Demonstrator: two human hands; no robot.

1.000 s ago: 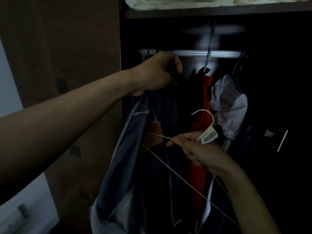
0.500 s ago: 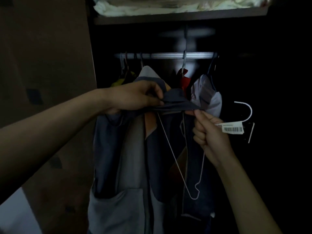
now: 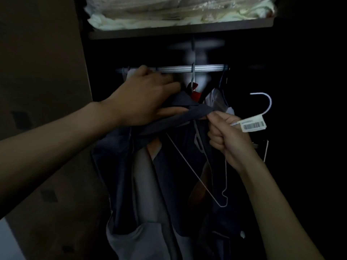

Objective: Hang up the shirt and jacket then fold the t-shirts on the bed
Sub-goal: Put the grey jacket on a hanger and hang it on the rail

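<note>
A dark blue and grey jacket (image 3: 142,194) hangs down in front of an open, dim wardrobe. My left hand (image 3: 144,98) grips its collar just below the metal rail (image 3: 180,68). My right hand (image 3: 229,136) is closed on a white wire hanger (image 3: 210,177), near the neck, and pinches the collar's other end. The hanger's hook (image 3: 267,104) and a barcode tag (image 3: 253,124) stick out to the right of that hand. The hanger's triangle points down, inside the jacket's opening.
A red garment (image 3: 195,93) and a white garment (image 3: 216,100) hang on the rail behind the jacket. A shelf (image 3: 180,30) above holds pale folded bedding (image 3: 169,14). The brown wardrobe door (image 3: 43,81) stands open at left.
My left hand has risen with the collar toward the rail. My right hand still holds the hanger, hook to the right, and has moved up slightly with the collar.
</note>
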